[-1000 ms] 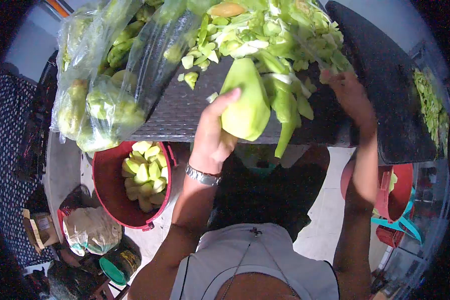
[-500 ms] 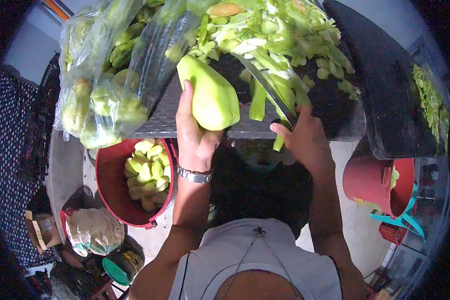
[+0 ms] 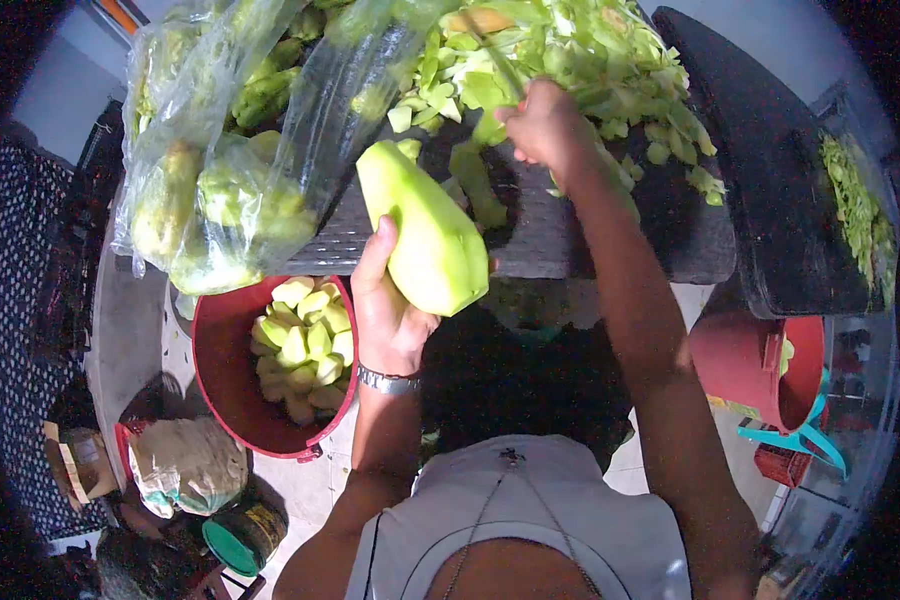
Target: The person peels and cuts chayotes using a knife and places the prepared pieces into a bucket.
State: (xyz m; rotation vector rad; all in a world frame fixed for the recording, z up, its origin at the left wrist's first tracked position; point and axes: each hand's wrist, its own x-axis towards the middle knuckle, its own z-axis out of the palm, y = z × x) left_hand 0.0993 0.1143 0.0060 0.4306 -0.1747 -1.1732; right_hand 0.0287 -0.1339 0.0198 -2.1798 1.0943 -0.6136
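Note:
In my left hand (image 3: 388,325) rests a peeled green papaya (image 3: 425,235), pale and smooth, its narrow end pointing up and away from me. My thumb lies along its side; the other fingers are hidden beneath it. A knife (image 3: 494,58) is gripped in my right hand (image 3: 552,130), its blade blurred and pointing up-left over a heap of green and white peelings (image 3: 590,55). Blade and papaya are apart. Below the right hand, a strip of peel (image 3: 478,185) lies on the dark tabletop (image 3: 410,245).
Clear plastic bags (image 3: 210,200) of green produce cover the table's left side. Below stands a red bucket (image 3: 215,370) with peeled pieces (image 3: 305,340). Another red bucket (image 3: 735,365) is at right, near a dark board (image 3: 770,190). A stuffed sack (image 3: 185,465) sits lower left.
My right hand has moved up and away with the knife, over the peelings. The papaya in my left hand has shifted slightly down and tilted a little.

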